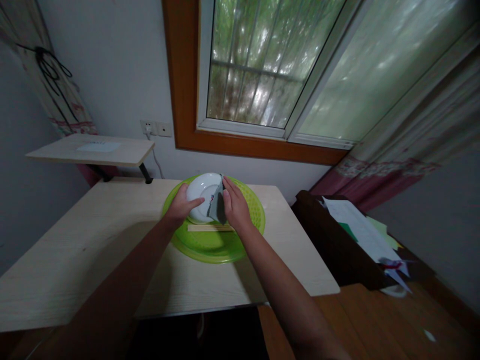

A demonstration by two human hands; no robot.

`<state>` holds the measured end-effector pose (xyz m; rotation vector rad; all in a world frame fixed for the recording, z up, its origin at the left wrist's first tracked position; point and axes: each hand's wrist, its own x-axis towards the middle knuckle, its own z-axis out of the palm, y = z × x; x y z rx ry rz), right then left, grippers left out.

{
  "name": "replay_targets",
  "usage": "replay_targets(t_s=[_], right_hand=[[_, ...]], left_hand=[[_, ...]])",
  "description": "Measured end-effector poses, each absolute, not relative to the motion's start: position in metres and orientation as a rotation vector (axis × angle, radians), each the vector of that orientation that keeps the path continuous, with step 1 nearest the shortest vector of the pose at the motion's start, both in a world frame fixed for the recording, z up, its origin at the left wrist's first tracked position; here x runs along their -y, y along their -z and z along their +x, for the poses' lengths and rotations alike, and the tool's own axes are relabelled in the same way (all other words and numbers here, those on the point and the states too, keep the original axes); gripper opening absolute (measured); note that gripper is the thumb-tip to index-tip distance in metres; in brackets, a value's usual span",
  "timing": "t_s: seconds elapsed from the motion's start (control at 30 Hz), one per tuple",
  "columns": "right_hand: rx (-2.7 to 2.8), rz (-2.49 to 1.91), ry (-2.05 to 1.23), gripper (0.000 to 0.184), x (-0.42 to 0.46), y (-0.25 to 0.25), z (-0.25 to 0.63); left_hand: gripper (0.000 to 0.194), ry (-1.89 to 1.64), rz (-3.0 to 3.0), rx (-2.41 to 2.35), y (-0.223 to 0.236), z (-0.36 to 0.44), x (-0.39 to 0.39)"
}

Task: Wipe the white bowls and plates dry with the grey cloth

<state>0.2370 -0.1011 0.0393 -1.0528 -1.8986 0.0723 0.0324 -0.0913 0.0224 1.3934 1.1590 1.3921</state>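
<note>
My left hand (180, 204) grips the left rim of a shallow white dish (200, 190), its thumb lying over the edge. The dish is tilted above a round bright-green plastic tray (213, 254). My right hand (237, 204) is closed against a flat grey-green piece (218, 204) with small dark and reddish marks. This piece stands across the right side of the dish; I cannot tell whether it is cloth or a packet. Pale chopsticks (210, 228) lie side by side on the tray just below the dish, their right ends close under my right hand.
The tray rests on a pale wooden desk (123, 260). A small raised shelf (90, 150) with a paper sheet on it stands at the back left. Behind are a wall socket (148, 127) and a window. Papers (363, 230) lie on dark furniture at the right.
</note>
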Motion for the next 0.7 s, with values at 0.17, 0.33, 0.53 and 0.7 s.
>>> replay_targets(t_s=[0.17, 0.33, 0.53, 0.7], right_hand=[[1.967, -1.013, -0.050, 0.048, 0.104, -0.040, 0.237], [2.216, -0.842, 0.074, 0.050, 0.116, -0.049, 0.229], [2.316, -0.788, 0.131, 0.051, 0.121, -0.052, 0.222], [2.100, -0.960, 0.092, 0.048, 0.110, -0.047, 0.228]], left_hand=[[0.061, -1.383, 1.419, -1.183, -0.023, 0.032, 0.091], [0.056, -1.313, 1.473, -1.150, -0.024, 0.037, 0.092], [0.050, -1.298, 1.438, -1.079, -0.028, 0.041, 0.095], [0.059, -1.322, 1.453, -1.178, -0.024, 0.036, 0.092]])
